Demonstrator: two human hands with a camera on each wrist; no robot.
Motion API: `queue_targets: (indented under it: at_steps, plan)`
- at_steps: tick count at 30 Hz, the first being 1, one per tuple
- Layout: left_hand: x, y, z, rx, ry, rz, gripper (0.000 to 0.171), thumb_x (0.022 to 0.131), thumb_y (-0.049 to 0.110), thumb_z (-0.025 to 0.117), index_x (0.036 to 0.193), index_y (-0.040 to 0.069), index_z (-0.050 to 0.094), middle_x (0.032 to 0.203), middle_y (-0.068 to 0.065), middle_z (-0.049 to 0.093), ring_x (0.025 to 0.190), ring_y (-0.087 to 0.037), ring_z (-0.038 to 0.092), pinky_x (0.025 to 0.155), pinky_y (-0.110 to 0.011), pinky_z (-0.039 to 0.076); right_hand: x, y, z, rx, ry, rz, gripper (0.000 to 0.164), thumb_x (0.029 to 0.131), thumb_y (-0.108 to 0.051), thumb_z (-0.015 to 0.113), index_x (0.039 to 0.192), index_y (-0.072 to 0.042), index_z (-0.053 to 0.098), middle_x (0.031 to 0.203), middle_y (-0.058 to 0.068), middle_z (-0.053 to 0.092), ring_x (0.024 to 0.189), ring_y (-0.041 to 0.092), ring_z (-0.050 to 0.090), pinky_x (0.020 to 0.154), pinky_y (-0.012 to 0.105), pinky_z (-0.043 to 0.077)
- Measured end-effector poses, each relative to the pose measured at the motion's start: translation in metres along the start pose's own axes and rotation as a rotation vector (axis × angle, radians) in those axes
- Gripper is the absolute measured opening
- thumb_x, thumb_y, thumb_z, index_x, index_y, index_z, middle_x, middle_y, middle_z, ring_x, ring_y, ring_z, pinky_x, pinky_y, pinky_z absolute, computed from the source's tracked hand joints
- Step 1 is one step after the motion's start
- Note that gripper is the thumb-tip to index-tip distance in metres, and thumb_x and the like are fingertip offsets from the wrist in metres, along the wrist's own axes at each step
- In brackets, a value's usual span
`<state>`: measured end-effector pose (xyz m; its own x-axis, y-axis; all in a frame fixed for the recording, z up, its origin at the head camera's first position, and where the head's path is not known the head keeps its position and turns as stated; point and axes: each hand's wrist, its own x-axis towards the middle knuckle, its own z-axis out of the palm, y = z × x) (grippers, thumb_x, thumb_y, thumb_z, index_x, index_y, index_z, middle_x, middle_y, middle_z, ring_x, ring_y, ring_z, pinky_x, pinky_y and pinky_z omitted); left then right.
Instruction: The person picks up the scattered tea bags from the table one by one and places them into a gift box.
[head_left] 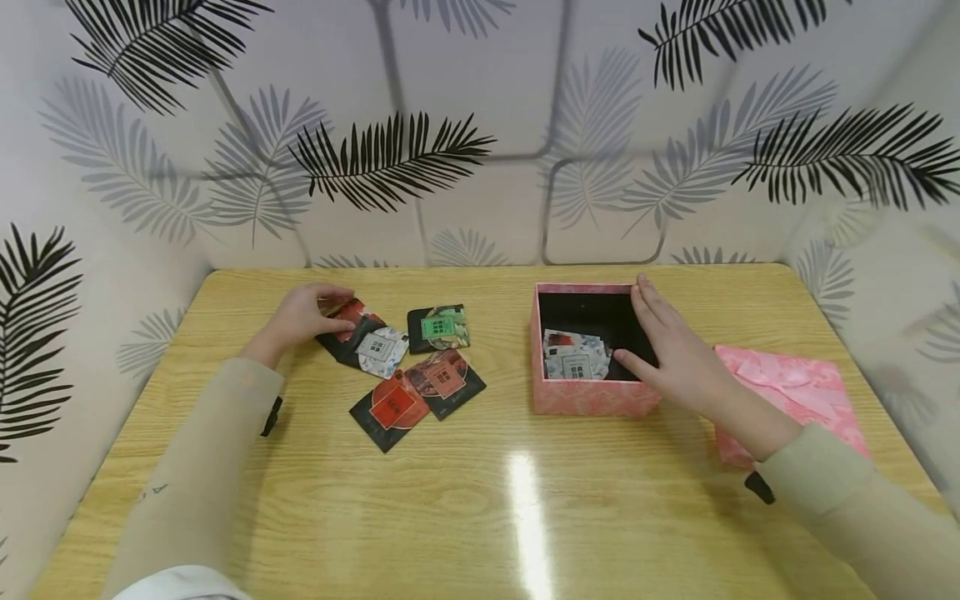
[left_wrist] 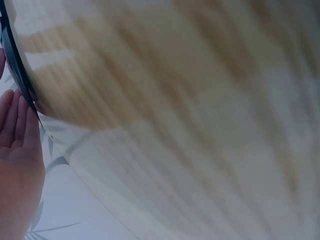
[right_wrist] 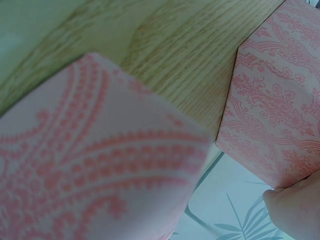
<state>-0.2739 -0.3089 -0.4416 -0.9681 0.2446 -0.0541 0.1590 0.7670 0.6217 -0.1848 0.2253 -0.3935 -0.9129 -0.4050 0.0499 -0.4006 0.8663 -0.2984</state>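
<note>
At the left of the table, my left hand (head_left: 303, 317) pinches a black-and-red sachet (head_left: 351, 317) at its far left edge. The left wrist view shows a dark sachet edge (left_wrist: 19, 70) against the fingers. A white-blue sachet (head_left: 384, 352) lies against it. My right hand (head_left: 678, 358) rests on the right side of a pink patterned box (head_left: 592, 398), fingers straight along the rim and thumb over the inside. White-blue sachets (head_left: 577, 360) lie in the box's black interior. In the right wrist view, fingers (right_wrist: 297, 202) touch the box's outer wall (right_wrist: 275, 100).
A green-and-black sachet (head_left: 441, 327) lies between the left hand and the box. Nearer, two red-and-black sachets (head_left: 395, 408) overlap. A pink lid with a bow (head_left: 798, 396) lies beneath the right forearm. Leaf-patterned fabric (head_left: 480, 208) stands behind the wooden table (head_left: 420, 517).
</note>
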Motion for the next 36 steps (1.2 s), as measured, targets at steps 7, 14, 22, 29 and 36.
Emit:
queue_targets:
  at_steps: [7, 14, 22, 29, 36]
  plan:
    - [0.0013, -0.0005, -0.0013, -0.017, -0.031, 0.014, 0.059, 0.081, 0.014, 0.076, 0.132, -0.001, 0.052, 0.127, -0.021, 0.057, 0.117, -0.035, 0.054, 0.099, -0.048, 0.043, 0.0002, -0.0004, -0.0007, 0.006, 0.003, -0.006, 0.088, 0.092, -0.046, 0.055, 0.152, -0.011, 0.001, 0.158, -0.002, -0.011, 0.146, 0.025, 0.003, 0.113, 0.053, 0.02]
    - [0.0019, -0.0001, -0.0004, -0.128, -0.054, -0.02, 0.059, 0.083, 0.005, 0.072, 0.135, -0.004, 0.046, 0.128, -0.023, 0.055, 0.111, -0.035, 0.056, 0.093, -0.046, 0.047, -0.0005, -0.0006, -0.0016, 0.001, 0.01, -0.013, 0.088, 0.092, -0.048, 0.054, 0.152, -0.01, 0.002, 0.158, -0.001, -0.01, 0.146, 0.027, 0.004, 0.113, 0.053, 0.02]
    - [0.0014, -0.0014, -0.0027, -0.194, -0.04, -0.079, 0.058, 0.083, 0.008, 0.073, 0.135, 0.0, 0.049, 0.127, -0.021, 0.057, 0.11, -0.034, 0.057, 0.086, -0.033, 0.052, -0.0005, -0.0003, -0.0015, 0.0, 0.013, -0.014, 0.088, 0.092, -0.046, 0.055, 0.152, -0.011, 0.001, 0.158, -0.001, -0.01, 0.146, 0.027, 0.005, 0.113, 0.053, 0.02]
    - [0.0005, 0.0007, -0.0032, -0.282, 0.007, -0.116, 0.053, 0.086, 0.003, 0.068, 0.134, -0.003, 0.049, 0.124, -0.025, 0.057, 0.099, -0.019, 0.061, 0.072, -0.013, 0.051, -0.0007, -0.0004, -0.0007, -0.003, 0.014, -0.012, 0.088, 0.092, -0.045, 0.056, 0.152, -0.009, 0.002, 0.159, 0.0, -0.009, 0.146, 0.027, 0.005, 0.114, 0.052, 0.02]
    - [-0.0049, -0.0023, -0.0067, -0.335, 0.134, -0.171, 0.043, 0.087, 0.004, 0.067, 0.127, -0.005, 0.056, 0.117, -0.026, 0.062, 0.074, 0.011, 0.058, 0.069, -0.012, 0.052, -0.0009, -0.0004, -0.0013, 0.002, 0.013, -0.011, 0.088, 0.092, -0.045, 0.056, 0.152, -0.009, 0.003, 0.159, 0.002, -0.007, 0.146, 0.027, 0.005, 0.113, 0.053, 0.02]
